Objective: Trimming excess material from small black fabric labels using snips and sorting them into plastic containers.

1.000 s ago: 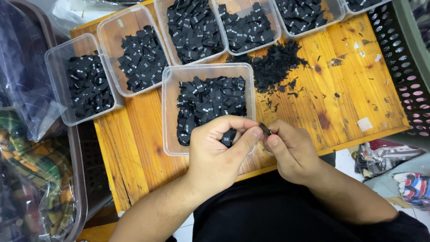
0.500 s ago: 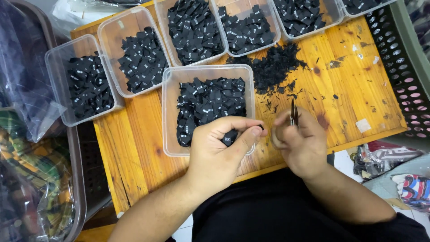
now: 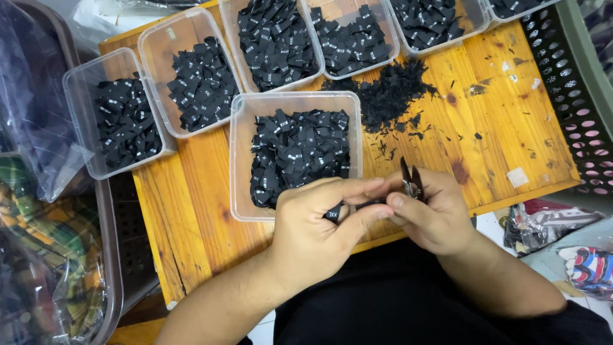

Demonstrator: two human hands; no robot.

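Head view shows a small black woven label (image 3: 333,214) pinched in the left hand (image 3: 319,230), fingers closed on it between thumb and forefinger, just above the near edge of the counter (image 3: 498,121). A thin dark strip runs from the label toward the right hand (image 3: 431,214), which is clamped around a small pair of snips (image 3: 410,181); their blades point up and away from the person and stand slightly apart.

Such a label looks very light, thin and limp, so it should fold or flutter rather than hold its shape; a fingertip pinch near one end, with the rest left free, seems the sound way to hold it, and it is too small to slip far once pinched. The snips are stiff and sharp at the tips, best held by the handles.

Just beyond the hands stands a clear plastic tub (image 3: 246,160) part filled with like black labels. Farther off, a row of similar tubs (image 3: 153,45) holds more of them. A loose heap of black trimmings (image 3: 389,92) lies on the wooden counter beside the near tub. A perforated dark crate (image 3: 575,83) sits at the right, and bagged cloth (image 3: 38,255) at the left.
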